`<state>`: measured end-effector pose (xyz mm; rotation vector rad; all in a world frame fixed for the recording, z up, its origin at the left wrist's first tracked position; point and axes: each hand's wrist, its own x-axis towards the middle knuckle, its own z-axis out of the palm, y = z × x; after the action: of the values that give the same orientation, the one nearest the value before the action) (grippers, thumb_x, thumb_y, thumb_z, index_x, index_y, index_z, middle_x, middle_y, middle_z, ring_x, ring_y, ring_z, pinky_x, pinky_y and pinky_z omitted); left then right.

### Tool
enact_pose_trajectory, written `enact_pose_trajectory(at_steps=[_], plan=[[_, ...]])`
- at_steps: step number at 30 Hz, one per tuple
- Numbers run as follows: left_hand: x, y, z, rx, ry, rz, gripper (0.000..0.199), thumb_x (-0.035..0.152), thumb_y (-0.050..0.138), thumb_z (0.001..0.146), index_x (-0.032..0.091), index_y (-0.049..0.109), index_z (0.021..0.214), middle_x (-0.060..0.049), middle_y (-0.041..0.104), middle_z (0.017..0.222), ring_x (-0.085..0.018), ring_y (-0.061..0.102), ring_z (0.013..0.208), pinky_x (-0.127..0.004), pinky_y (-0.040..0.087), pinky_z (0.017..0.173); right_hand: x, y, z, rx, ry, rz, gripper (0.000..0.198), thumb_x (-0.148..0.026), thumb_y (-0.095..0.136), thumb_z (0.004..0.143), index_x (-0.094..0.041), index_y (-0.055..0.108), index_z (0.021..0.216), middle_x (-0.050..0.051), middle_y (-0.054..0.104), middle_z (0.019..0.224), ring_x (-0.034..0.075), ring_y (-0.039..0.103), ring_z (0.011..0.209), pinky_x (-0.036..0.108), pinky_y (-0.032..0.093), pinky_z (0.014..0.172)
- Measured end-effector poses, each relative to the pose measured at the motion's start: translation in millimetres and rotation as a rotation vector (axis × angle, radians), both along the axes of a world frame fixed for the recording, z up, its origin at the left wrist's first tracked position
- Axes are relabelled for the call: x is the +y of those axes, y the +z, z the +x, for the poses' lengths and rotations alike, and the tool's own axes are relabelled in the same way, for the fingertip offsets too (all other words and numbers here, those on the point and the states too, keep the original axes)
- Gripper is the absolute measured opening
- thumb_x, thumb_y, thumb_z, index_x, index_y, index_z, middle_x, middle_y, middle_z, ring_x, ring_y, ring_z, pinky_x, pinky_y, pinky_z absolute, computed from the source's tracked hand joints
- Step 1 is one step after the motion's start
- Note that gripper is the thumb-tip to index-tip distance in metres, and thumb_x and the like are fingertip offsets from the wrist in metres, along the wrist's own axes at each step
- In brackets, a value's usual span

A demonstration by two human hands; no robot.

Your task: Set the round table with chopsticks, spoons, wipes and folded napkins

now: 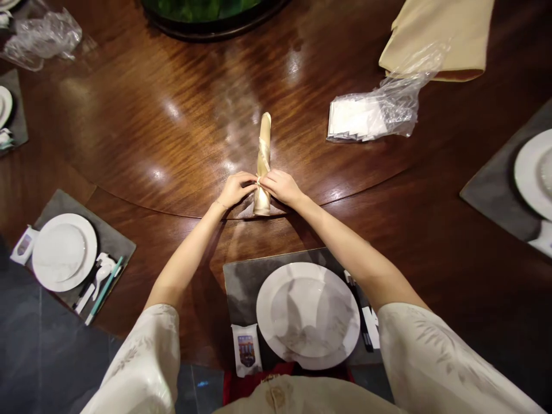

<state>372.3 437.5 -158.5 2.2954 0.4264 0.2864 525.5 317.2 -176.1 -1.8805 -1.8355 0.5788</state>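
Observation:
A gold cloth napkin (264, 132), rolled into a tall narrow tube, is in front of me at the table's inner seam. Around its lower part runs a thin pale band or tie, mostly covered by fingers. My left hand (235, 188) is closed, its fingertips pinching at this band from the left. From the right, my right hand (282, 187) grips the same spot with thumb and fingers together. The napkin's lower end shows below both hands, with a flared fold of cloth behind it.
Nearest me is a white plate (308, 356) on a grey placemat (239, 287), with a wrapped packet (247, 349) beside it. A plastic bag of white packets (357, 118) and folded tan cloth (440, 40) lie at right. Another plate setting (64, 253) is at left.

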Motion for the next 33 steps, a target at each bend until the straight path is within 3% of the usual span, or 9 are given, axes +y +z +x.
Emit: enact_pose_trajectory(at_steps=[3, 7, 11, 14, 21, 26, 33], plan=[[-3.3, -7.3, 0.2, -0.023, 0.015, -0.030, 0.020, 0.034, 0.055, 0.084, 0.019, 0.068, 0.090, -0.008, 0.069, 0.097, -0.018, 0.060, 0.091, -0.032, 0.044, 0.087, -3.3, 1.2, 3.0, 0.101, -0.011, -0.007, 0.035, -0.041, 0.035, 0.093, -0.023, 0.063, 0.105, 0.007, 0.061, 0.104, 0.019, 0.049, 0.103, 0.030, 0.035, 0.095], [-7.2, -9.5, 5.7, 0.014, -0.031, 0.042, 0.021, 0.034, 0.054, 0.085, 0.018, 0.067, 0.086, -0.007, 0.068, 0.089, -0.019, 0.057, 0.086, -0.033, 0.044, 0.084, -10.0, 1.3, 5.9, 0.209, -0.104, -0.018, 0.036, -0.043, 0.040, 0.091, -0.019, 0.061, 0.107, 0.006, 0.061, 0.100, 0.017, 0.054, 0.093, 0.027, 0.039, 0.088], [-11.3, -3.2, 10.8, 0.064, -0.084, 0.098, 0.022, 0.034, 0.049, 0.087, 0.018, 0.065, 0.085, -0.007, 0.066, 0.088, -0.020, 0.054, 0.087, -0.033, 0.042, 0.086, -12.6, 1.4, 6.5, 0.137, -0.071, -0.048, 0.063, -0.055, 0.062, 0.074, -0.016, 0.054, 0.122, 0.009, 0.059, 0.107, 0.021, 0.053, 0.097, 0.031, 0.039, 0.088], [-12.3, 1.3, 10.7, 0.081, -0.117, 0.075, 0.021, 0.032, 0.048, 0.088, 0.019, 0.064, 0.086, -0.006, 0.065, 0.091, -0.020, 0.053, 0.093, -0.033, 0.041, 0.089, -11.4, 1.6, 5.0, 0.016, 0.007, -0.086, 0.076, -0.063, 0.068, 0.063, -0.015, 0.056, 0.121, 0.013, 0.058, 0.109, 0.026, 0.052, 0.100, 0.035, 0.037, 0.091], [-2.9, 6.2, 13.8, 0.197, -0.239, 0.048, 0.027, 0.032, 0.040, 0.089, 0.015, 0.060, 0.083, -0.008, 0.063, 0.082, -0.018, 0.054, 0.078, -0.029, 0.042, 0.076, -7.3, 7.6, 3.2, -0.117, 0.032, -0.155, 0.081, -0.070, 0.061, 0.067, -0.018, 0.053, 0.128, 0.014, 0.058, 0.110, 0.027, 0.051, 0.102, 0.034, 0.035, 0.089], [0.5, 9.5, 23.7, 0.312, -0.311, 0.014, 0.032, 0.036, 0.043, 0.087, 0.015, 0.060, 0.072, -0.003, 0.058, 0.068, -0.015, 0.047, 0.066, -0.026, 0.037, 0.066, -4.0, 12.8, 0.9, -0.168, 0.042, -0.223, 0.071, -0.070, 0.058, 0.069, -0.019, 0.060, 0.118, 0.014, 0.059, 0.105, 0.028, 0.050, 0.101, 0.033, 0.034, 0.086], [4.5, 21.2, 13.9, 0.329, -0.277, 0.086, 0.031, 0.042, 0.048, 0.084, 0.016, 0.065, 0.082, -0.004, 0.062, 0.073, -0.017, 0.048, 0.072, -0.028, 0.036, 0.072, -2.4, 13.7, -1.4, -0.146, 0.027, -0.226, 0.082, -0.076, 0.053, 0.068, -0.022, 0.051, 0.130, 0.014, 0.059, 0.108, 0.028, 0.051, 0.101, 0.033, 0.033, 0.085]])
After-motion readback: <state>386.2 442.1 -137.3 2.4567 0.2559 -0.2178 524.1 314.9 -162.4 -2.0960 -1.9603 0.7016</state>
